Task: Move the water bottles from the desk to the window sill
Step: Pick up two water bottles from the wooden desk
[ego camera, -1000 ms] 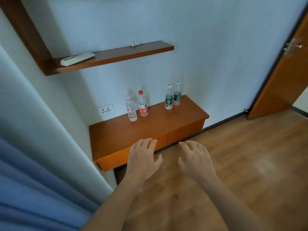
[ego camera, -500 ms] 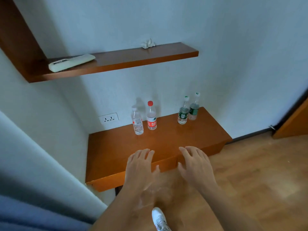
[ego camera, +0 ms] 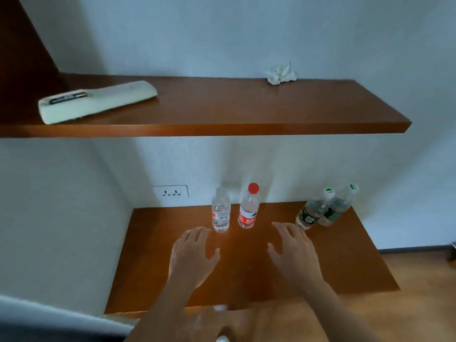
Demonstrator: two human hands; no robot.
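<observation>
Several water bottles stand near the back of the low wooden desk (ego camera: 153,262). A clear bottle (ego camera: 220,213) with a clear cap and a bottle with a red cap and red label (ego camera: 248,208) stand side by side at the middle. Two green-labelled bottles (ego camera: 311,211) (ego camera: 336,206) stand close together at the right. My left hand (ego camera: 195,255) hovers open over the desk, its fingertips just short of the clear bottle. My right hand (ego camera: 293,250) is open too, fingertips between the red-capped bottle and the green pair. Neither hand touches a bottle.
A wooden wall shelf (ego camera: 222,112) juts out above the desk, holding a white remote control (ego camera: 96,101) and a crumpled white tissue (ego camera: 282,74). A wall socket (ego camera: 170,192) sits behind the desk. Wooden floor (ego camera: 419,304) lies to the right. A white wall edge (ego camera: 49,314) is at lower left.
I have stepped closer to the desk; the shelf and bottles loom larger. Both hands have moved forward from the desk's front edge to just short of the bottles, staying open.
</observation>
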